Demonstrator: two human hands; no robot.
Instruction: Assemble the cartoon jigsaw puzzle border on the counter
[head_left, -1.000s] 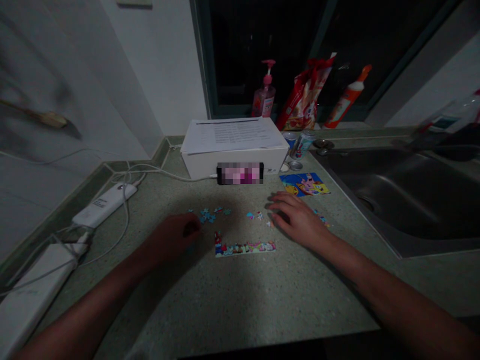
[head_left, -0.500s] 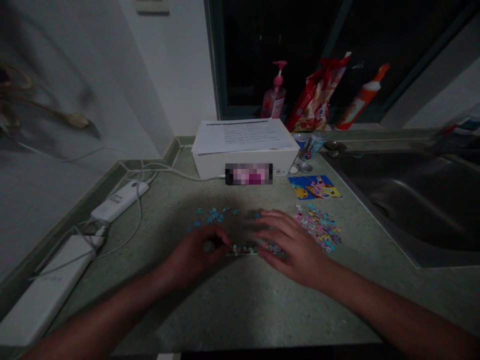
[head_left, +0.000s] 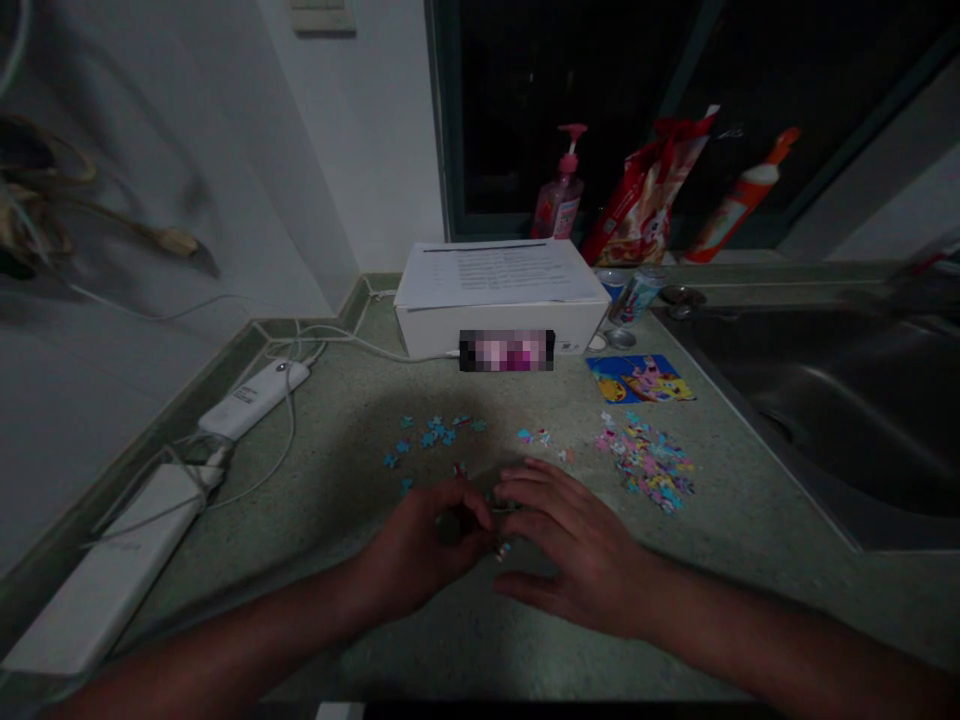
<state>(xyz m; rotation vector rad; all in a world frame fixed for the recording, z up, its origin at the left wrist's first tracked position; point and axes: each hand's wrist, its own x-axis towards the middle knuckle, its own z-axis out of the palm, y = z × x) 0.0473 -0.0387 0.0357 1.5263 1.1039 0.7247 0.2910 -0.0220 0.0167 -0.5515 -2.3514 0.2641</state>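
My left hand (head_left: 427, 548) is closed in a pinch, thumb and forefinger together on a small jigsaw puzzle piece (head_left: 502, 551) that shows just past their tips. My right hand (head_left: 581, 555) hovers palm down beside it, fingers stretched and apart, covering part of the puzzle pieces (head_left: 506, 508) below. Blue puzzle pieces (head_left: 435, 433) lie loose beyond my left hand. A few more pieces (head_left: 542, 437) are past my right fingertips. To the right spreads a pile of multicoloured pieces (head_left: 652, 460). What lies directly under both hands is mostly hidden.
A cartoon picture card (head_left: 640, 379) lies behind the pile. Behind stands a white box (head_left: 499, 300) with papers on top and a phone-like blurred screen (head_left: 507, 351) in front. A power bank (head_left: 251, 400), a power strip (head_left: 112, 570) and cables are left; a sink (head_left: 810, 400) is right.
Both hands have come nearer to me and closer together, my left hand also shifting right. Pieces that my right hand covered now show beyond its fingers. The view has turned slightly left.
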